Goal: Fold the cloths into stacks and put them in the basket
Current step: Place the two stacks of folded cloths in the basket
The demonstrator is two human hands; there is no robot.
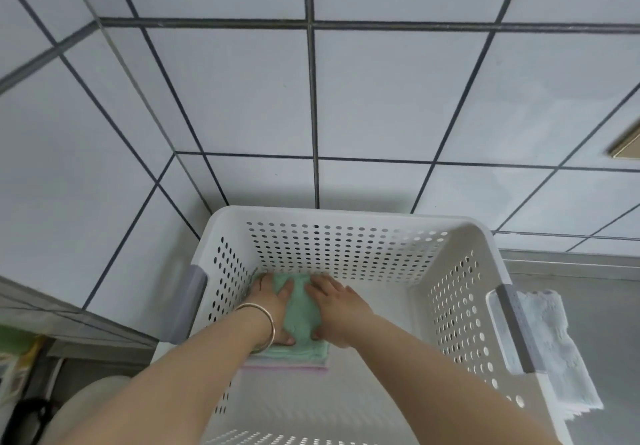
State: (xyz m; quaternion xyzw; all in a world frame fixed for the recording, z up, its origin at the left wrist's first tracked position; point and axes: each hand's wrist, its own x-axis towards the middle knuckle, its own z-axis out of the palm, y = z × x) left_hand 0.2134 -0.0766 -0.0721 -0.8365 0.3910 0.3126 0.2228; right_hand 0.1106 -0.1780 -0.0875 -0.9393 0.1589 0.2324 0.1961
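A white perforated basket (460, 292) with grey handles fills the lower middle of the head view. On its floor, at the far left corner, lies a stack of folded cloths (300, 313) with a green one on top and a pink edge showing beneath. My left hand (268, 301), a bangle on its wrist, lies flat on the stack's left side, thumb at the near edge. On the stack's right side my right hand (334, 306) presses down with straight fingers. Both arms reach down into the basket.
A pale blue-white cloth (557, 344) lies on the steel counter (609, 306) just right of the basket, partly behind its right handle. Tiled walls rise behind and to the left. Dark and yellow-green clutter (20, 375) sits at the lower left, below the counter's edge.
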